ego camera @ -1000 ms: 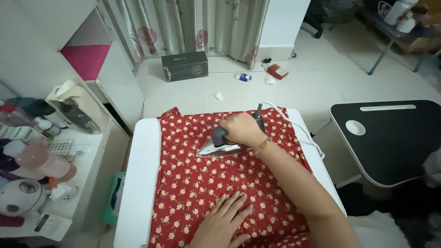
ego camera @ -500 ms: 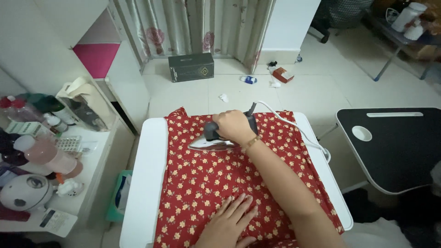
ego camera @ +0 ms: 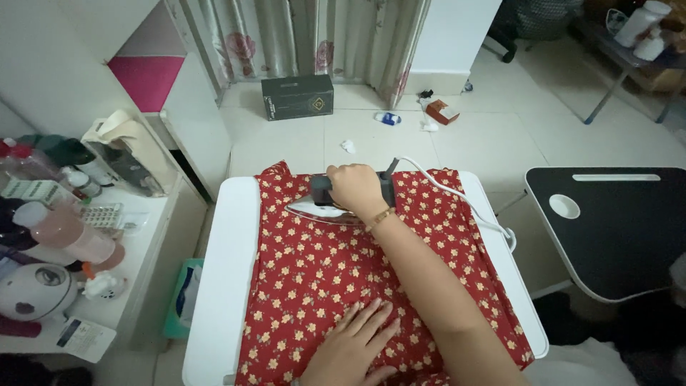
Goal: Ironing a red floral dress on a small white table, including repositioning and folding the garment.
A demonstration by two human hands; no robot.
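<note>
A red cloth with small yellow flowers (ego camera: 321,271) lies spread over a white table (ego camera: 221,264). My right hand (ego camera: 355,187) grips the dark handle of a silver clothes iron (ego camera: 318,207) that rests on the cloth near its far edge. The iron's white cord (ego camera: 464,204) runs off to the right over the table's edge. My left hand (ego camera: 350,347) lies flat on the cloth near the front, fingers spread, pressing it down.
A black side table (ego camera: 614,229) with a white cup hollow stands at the right. A white shelf (ego camera: 136,264) on the left carries bottles and jars. On the tiled floor beyond lie a dark box (ego camera: 297,96), a small red box (ego camera: 446,111) and scraps.
My right hand has slid the iron to the left and farther away across the cloth. My left hand has stayed flat in the same place.
</note>
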